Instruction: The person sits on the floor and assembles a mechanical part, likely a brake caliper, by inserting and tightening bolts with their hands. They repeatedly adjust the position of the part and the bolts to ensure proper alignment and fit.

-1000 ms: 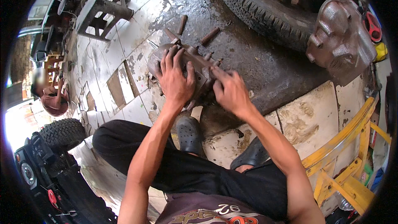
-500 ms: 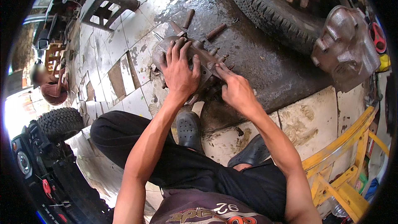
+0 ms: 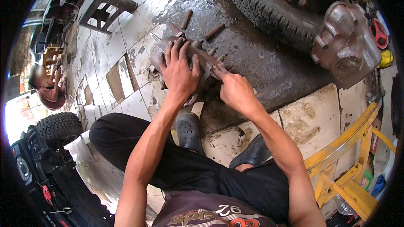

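Observation:
A dirty metal casing [image 3: 203,54] with several studs along its right edge lies on the floor in front of me. Its exact kind is hard to tell. Across its top rests my left hand [image 3: 179,72], fingers spread and slightly bent, covering much of the casing. My right hand [image 3: 236,91] is at the casing's right edge beside the studs. Its fingertips press together on that edge, while the other fingers are curled in. Anything pinched there is too small or hidden to make out. Just beyond the casing, a rusty rod [image 3: 215,32] sticks out over the dark floor.
A large tyre [image 3: 269,14] lies at the far right, near a big brown metal casting [image 3: 347,44]. At the lower right stands a yellow metal frame [image 3: 343,155]. A grey plastic stool [image 3: 105,6] is at the far left, and a seated person [image 3: 50,90] at the left.
The whole view has shifted slightly. My right hand's fingers have moved a little along the casing's edge, while my left hand stays on top of it.

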`<state>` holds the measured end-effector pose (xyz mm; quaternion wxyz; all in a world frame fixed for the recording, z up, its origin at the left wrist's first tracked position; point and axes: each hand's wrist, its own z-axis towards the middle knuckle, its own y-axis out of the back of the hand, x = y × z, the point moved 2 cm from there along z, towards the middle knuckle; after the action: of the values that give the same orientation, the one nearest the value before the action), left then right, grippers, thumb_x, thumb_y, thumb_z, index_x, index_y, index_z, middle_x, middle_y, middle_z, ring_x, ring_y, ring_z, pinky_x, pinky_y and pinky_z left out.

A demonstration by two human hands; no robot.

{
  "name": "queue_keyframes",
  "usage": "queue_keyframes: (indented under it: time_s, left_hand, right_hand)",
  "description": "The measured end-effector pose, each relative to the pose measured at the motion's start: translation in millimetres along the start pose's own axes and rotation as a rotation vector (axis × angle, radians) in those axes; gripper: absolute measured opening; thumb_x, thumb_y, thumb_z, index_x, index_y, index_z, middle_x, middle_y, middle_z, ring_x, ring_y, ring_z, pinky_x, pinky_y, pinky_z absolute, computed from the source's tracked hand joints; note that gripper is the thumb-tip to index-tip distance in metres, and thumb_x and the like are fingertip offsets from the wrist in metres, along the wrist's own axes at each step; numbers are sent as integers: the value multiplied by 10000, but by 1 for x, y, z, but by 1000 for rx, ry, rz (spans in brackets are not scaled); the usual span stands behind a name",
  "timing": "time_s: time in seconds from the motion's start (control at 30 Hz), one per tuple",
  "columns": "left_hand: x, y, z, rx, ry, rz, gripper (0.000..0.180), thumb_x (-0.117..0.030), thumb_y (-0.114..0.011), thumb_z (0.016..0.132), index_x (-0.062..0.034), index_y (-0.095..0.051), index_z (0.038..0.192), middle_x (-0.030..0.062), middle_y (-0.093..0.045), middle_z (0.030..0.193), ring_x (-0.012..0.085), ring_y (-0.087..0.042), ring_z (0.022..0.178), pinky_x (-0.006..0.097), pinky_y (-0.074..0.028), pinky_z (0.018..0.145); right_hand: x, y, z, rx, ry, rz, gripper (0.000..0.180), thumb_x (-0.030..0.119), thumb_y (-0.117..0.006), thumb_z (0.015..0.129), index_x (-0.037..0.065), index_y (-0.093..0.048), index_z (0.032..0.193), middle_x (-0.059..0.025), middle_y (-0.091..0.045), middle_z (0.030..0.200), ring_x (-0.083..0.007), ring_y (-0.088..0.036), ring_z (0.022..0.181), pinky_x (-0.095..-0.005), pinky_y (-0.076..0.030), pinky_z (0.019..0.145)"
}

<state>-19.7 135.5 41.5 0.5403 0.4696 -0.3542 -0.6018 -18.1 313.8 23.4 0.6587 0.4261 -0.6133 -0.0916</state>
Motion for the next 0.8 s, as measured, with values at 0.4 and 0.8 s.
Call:
queue_keyframes:
  time_s: [0.4,0.8]
  left_hand:
    - [1,-5,-2,-34,-16,-9,455,-322,-563,959,-123,-543,1368,96,-473,1476,333,-366,1422,580,-223,1158]
    - [-2,-4,-2,-22,-9,17,443,-311,-552,971,-118,-540,1370,107,-480,1472,337,-368,1419,578,-224,1160]
  right_hand:
    - [-9,3,21,103,-97,-25,590,-26,-480,787,73,-577,1361,-318,-666,983,-495,-654,896,-574,-526,836]
    - [1,-2,-2,15,96,-158,563,61,-505,851,19,-515,1413,-200,-553,1408,-420,-715,885,-514,-591,790]
